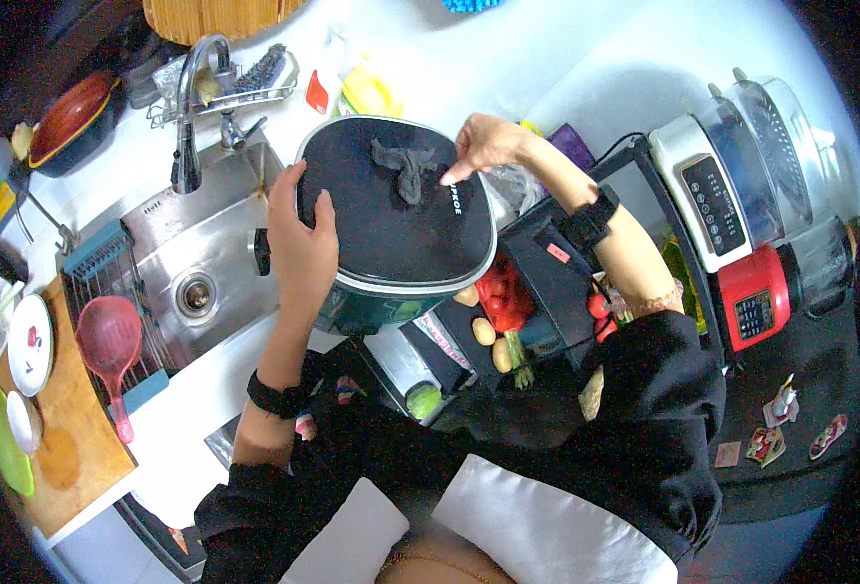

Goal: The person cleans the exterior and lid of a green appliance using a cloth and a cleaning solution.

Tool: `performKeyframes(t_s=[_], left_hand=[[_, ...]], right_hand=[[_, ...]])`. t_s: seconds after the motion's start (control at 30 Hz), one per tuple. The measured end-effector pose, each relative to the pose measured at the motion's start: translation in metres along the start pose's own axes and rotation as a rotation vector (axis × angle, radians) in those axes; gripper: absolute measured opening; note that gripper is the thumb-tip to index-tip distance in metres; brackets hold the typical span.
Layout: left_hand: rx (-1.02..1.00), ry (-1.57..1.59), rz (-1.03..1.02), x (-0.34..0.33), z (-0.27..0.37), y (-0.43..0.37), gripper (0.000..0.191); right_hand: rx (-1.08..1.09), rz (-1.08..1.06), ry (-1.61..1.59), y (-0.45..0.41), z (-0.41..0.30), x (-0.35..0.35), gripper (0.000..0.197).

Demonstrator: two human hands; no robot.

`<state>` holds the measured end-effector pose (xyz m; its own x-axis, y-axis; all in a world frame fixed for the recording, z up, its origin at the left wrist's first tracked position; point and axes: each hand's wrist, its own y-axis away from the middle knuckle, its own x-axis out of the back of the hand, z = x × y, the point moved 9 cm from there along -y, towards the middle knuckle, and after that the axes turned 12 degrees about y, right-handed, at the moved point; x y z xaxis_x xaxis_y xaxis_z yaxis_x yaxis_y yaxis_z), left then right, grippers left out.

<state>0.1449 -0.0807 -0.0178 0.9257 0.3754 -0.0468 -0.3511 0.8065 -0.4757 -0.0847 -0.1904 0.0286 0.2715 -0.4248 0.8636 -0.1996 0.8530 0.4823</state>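
Observation:
A large dark green appliance with a black base panel [357,233] and a pale rim is held up between both hands, over the counter edge right of the sink. Its black face is turned up towards me. A crumpled dark grey cloth [409,171] lies on that face. My left hand [302,233] is pressed along the appliance's left side, thumb on the black face. My right hand [484,150] is at its upper right edge, fingers bent and a fingertip near the white lettering; whether it grips the rim cannot be told.
A steel sink [233,292] with a chrome faucet [189,146] lies left, crossed by a drying rack [119,306] under a pink ladle [111,336]. A wooden board [83,387] holds plates. To the right are vegetables [503,292], a white steamer [700,197] and a red appliance [754,299].

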Motion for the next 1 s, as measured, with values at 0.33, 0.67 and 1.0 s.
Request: performKeyframes(t_s=[0.33, 0.67, 1.0], left_hand=[[-0.01, 0.005, -0.002, 0.003, -0.004, -0.002, 0.038], [-0.046, 0.014, -0.007, -0.002, -0.006, 0.0, 0.039], [-0.028, -0.002, -0.001, -0.002, 0.0, -0.002, 0.038]], right_hand=[[0.046, -0.08, -0.165, -0.008, -0.011, -0.015, 0.041], [-0.115, -0.455, -0.755, 0.026, -0.008, -0.065, 0.042], [-0.165, -0.462, -0.941, 0.027, -0.008, -0.07, 0.037]])
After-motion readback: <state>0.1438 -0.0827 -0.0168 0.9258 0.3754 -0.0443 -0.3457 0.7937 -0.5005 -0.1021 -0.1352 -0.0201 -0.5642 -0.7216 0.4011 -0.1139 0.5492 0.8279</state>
